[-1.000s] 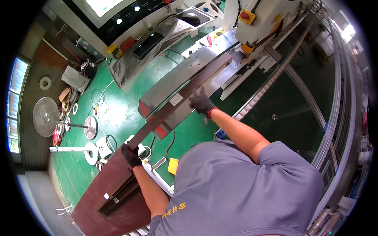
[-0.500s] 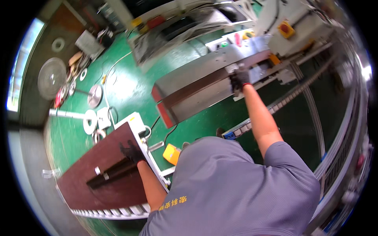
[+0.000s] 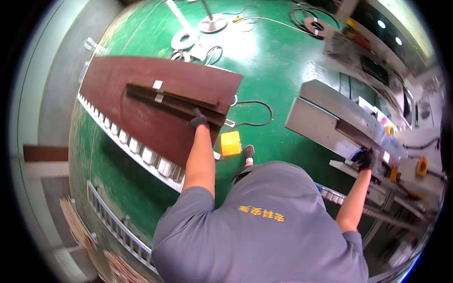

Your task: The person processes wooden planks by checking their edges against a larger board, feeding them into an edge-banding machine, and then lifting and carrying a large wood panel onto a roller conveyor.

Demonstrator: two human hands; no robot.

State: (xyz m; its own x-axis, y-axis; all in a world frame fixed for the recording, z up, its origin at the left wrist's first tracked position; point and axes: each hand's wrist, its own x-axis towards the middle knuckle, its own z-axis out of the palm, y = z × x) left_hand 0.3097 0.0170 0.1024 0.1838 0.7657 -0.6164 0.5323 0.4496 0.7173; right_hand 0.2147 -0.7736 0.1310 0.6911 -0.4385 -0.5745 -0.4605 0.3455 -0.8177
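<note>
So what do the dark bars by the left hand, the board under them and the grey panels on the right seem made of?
Dark bars: possibly coated metal; straight, crisp edges, but wood or plastic can't be ruled out.
Board: perhaps laminate or plywood, given its smooth, flat reddish-brown face.
Grey panels: probably bare metal, satin, judging by their cool sheen.

Left arm (image 3: 200, 158): bare, stretched forward and a little left, nearly straight
Left wrist (image 3: 203, 128): roughly in line with the arm
Left hand (image 3: 200, 120): dark-gloved, fingers (image 3: 196, 113) pointing forward, their closure unclear
Right arm (image 3: 355, 200): bare, spread out to the right and forward
Right hand (image 3: 366, 159): dark-gloved, well apart from the left, finger pose too small to tell
</note>
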